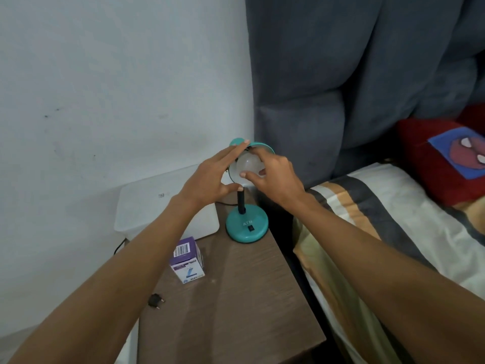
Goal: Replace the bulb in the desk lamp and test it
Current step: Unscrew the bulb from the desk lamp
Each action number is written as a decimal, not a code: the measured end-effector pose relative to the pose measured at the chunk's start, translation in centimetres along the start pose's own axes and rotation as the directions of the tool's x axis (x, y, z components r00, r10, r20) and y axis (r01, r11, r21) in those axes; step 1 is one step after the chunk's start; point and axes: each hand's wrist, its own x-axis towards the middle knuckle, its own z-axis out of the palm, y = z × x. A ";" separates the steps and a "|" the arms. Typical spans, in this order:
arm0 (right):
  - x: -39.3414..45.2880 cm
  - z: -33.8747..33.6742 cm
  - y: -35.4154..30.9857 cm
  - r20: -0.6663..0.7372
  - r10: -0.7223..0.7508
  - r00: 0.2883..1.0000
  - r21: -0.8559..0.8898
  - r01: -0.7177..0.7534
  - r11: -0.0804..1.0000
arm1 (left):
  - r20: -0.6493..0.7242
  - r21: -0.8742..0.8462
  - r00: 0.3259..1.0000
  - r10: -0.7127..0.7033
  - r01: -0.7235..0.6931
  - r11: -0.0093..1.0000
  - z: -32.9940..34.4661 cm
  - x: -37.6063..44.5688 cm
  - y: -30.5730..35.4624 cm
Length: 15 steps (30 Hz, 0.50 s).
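A teal desk lamp stands on its round base (247, 227) at the back of a brown bedside table (231, 298). Its shade (236, 142) is tilted toward me, with a white bulb (248, 165) sitting inside it. My left hand (210, 179) wraps around the left side of the shade, fingers over its top and thumb under the rim. My right hand (273, 174) has its fingertips and thumb closed around the bulb. A purple and white bulb box (186, 260) stands upright on the table, nearer to me.
A white plastic bin (147, 206) sits left of the table, against the wall. A black plug adapter (156, 300) lies at the table's left edge. A bed with a striped cover (393, 232) and a grey padded headboard (341, 74) borders the right side.
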 end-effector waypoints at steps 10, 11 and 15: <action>-0.8 1.7 0.0 -0.025 -0.067 0.997 -0.163 0.062 0.985 | -0.032 -0.028 0.999 -0.010 0.009 1.000 -0.1 -0.3 -0.6; -1.0 1.9 -0.1 -0.039 -0.048 0.998 -0.144 0.042 0.989 | -0.036 -0.034 0.999 -0.009 0.008 0.999 0.0 -0.2 -0.6; -1.1 2.1 -0.5 -0.093 0.200 0.975 0.025 -0.198 0.980 | -0.037 -0.036 0.999 -0.005 0.003 0.999 0.4 -0.2 -0.3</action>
